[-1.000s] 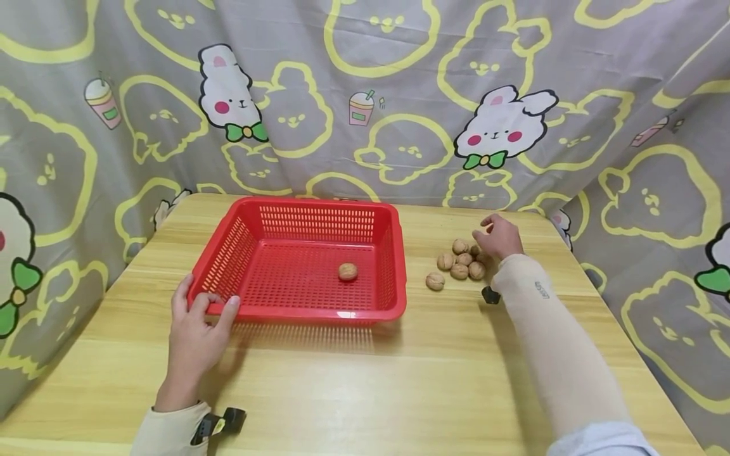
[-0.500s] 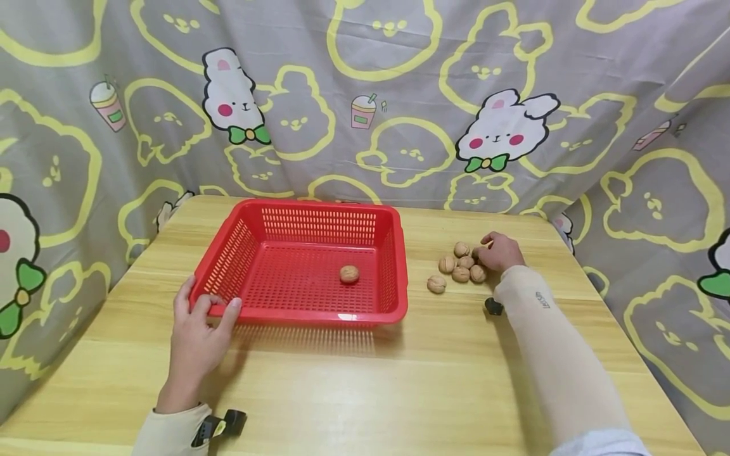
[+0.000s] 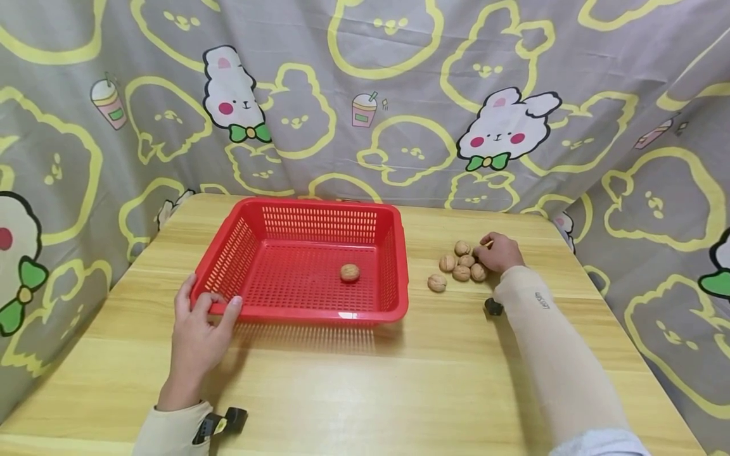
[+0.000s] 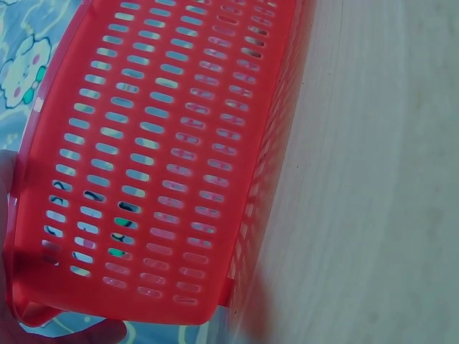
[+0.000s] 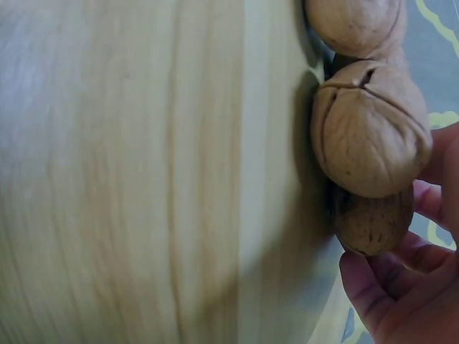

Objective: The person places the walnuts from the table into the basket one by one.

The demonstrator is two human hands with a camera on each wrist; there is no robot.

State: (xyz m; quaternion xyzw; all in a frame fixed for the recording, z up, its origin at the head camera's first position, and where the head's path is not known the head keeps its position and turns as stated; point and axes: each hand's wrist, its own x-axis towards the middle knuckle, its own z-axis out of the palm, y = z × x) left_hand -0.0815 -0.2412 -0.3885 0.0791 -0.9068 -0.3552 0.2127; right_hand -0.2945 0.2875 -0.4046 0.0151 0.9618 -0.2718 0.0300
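The basket (image 3: pixel 308 314) stands upright on the left half of the tabletop (image 3: pixel 353 392), red, with slotted walls and a perforated floor. One loose walnut (image 3: pixel 350 273) lies inside it, right of the middle of the floor. The left hand (image 3: pixel 199 342) grips the rim at the near left corner; its fingers are clamped on that rim, with the thumb along the near side.

To the right of the basket, five clustered walnuts (image 3: pixel 461 273) lie close together on the tabletop, and an outer walnut (image 3: pixel 437 283) sits just apart from them, nearer the basket. The right hand (image 3: pixel 502 253) is at the far right edge of the cluster. In the right wrist view its fingers and thumb pinch a darker walnut (image 5: pixel 374 223), partly hidden behind a cracked walnut (image 5: pixel 369 132). Whether the pinched one touches the tabletop cannot be told.

Beige sleeves (image 3: pixel 559 354) cover both forearms, the right one marked with dark lettering, and a small black device (image 3: pixel 235 419) shows at the left wrist. Behind the tabletop hangs a grey curtain (image 3: pixel 319 38) printed with yellow outlines, white rabbits and pink cups.
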